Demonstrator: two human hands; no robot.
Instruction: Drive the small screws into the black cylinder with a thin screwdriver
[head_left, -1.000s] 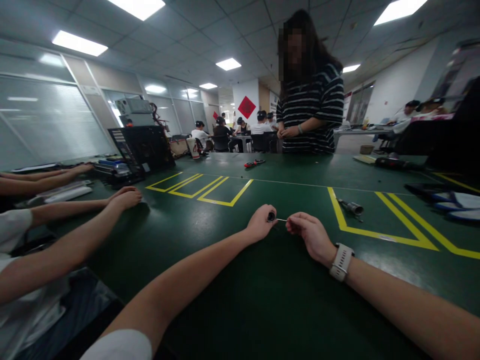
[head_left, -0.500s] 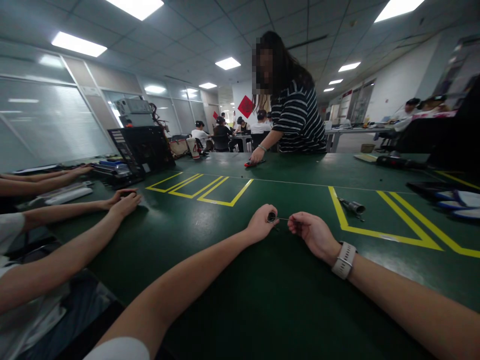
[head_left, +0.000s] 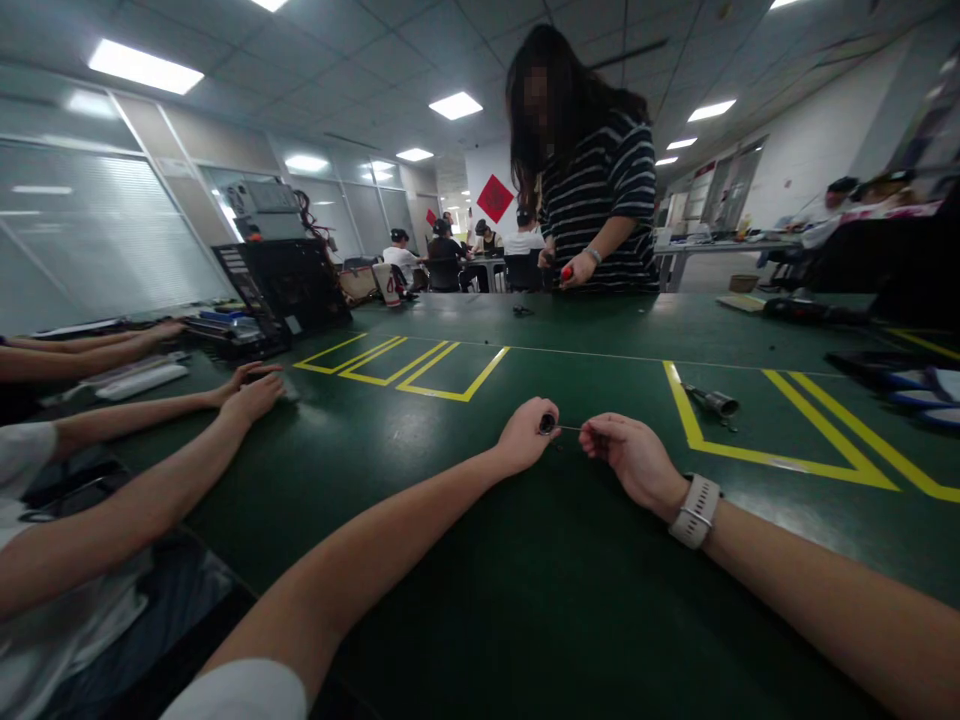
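Note:
My left hand (head_left: 527, 437) is closed around a short, dark metal cylinder (head_left: 547, 424), whose round open end faces me. In my right hand (head_left: 626, 452), thumb and fingers pinch a thin metal rod (head_left: 570, 429). The rod spans the gap between the hands, its left end at the cylinder's side; whether it sits in a screw or hole there is too small to tell. Right of my right hand lies a similar metal cylinder part (head_left: 718, 402) with a narrower end, inside a yellow tape outline, with tiny dark pieces (head_left: 729, 425) beside it.
Yellow tape outlines (head_left: 439, 393) mark the green table (head_left: 420, 480). Across it stands a person in a striped top (head_left: 600, 200), holding something red. At left, a co-worker's hands (head_left: 253, 390) hold a small dark object near a black computer case (head_left: 289, 290). Blue-and-white items (head_left: 926, 400) lie far right.
The person across has lifted a red item off the table and now holds it near the waist, leaving a small dark object behind. My hands keep the same hold; the view has shifted slightly.

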